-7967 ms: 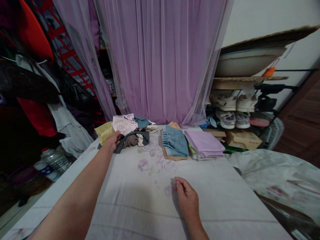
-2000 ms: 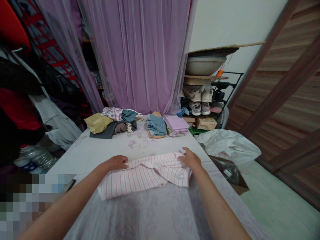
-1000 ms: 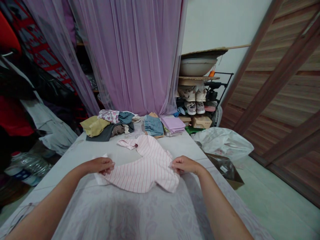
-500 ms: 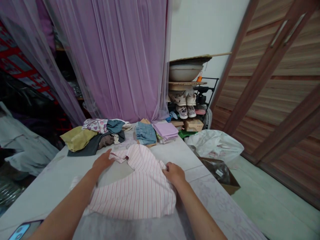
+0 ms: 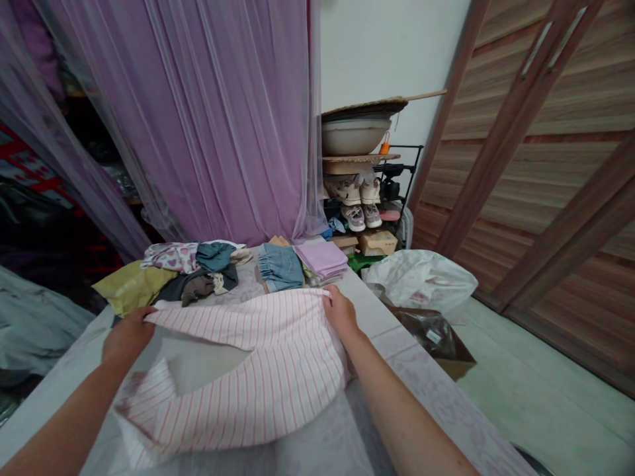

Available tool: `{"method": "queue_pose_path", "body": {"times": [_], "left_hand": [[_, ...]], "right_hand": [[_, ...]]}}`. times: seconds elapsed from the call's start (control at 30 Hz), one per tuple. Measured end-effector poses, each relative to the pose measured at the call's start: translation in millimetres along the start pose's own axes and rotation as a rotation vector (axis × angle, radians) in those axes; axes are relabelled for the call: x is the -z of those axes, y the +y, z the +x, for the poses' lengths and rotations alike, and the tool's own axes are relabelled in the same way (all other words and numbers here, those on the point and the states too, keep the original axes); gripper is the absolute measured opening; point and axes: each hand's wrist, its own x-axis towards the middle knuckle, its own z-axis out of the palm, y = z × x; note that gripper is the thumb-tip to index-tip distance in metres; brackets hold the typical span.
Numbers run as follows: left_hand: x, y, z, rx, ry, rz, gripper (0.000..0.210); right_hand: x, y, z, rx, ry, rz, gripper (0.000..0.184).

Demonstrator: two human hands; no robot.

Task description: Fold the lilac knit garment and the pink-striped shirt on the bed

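Striped trousers: one pair, stretched over the flowered sheet between our two hands
Left hand: we grip the end of one leg
Right hand: we pinch the far corner of the waist end
Open cardboard box: one, dark plastic wrapping inside
White plastic bag: one, beside the box, contents unclear to us
Basin: one, under a woven cover, inside hidden
Shoe rack: we count four shoes
Folded stacks: two, topped by denim and lilac cloth
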Motion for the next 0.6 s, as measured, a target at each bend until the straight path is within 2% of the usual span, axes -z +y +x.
{"method": "queue_pose_path", "body": {"times": [0.1,0.2,0.33,0.37,0.5,0.6], "left_hand": [[-14.7,-7,-8,-0.032,-0.035,0.073,0.046],[-35.5,-6,-26,-0.106,-0.042,0.057,0.047],[-54.9,-1,-60,-0.21,-0.014,-0.025,0.051],[-57.4,1,-69,-0.224,-0.044,-0.061,0.052],[-58.5,2,-102,-0.312,-0.289,-0.216,0.054],[-54.8,-8,-121,-0.433,-0.352,-0.225,0.058]], "right_hand": [[-12,4,3,-0.098,-0.088,0.042,0.038],[-19,15,-5,-0.163,-0.118,0.096,0.047],[-22,33,-28,-0.208,-0.239,0.316,0.062],[-22,37,-35,-0.199,-0.266,0.388,0.064],[-17,48,-68,-0.112,-0.314,0.671,0.066],[-2,52,-89,-0.133,-0.392,0.793,0.071]]}}
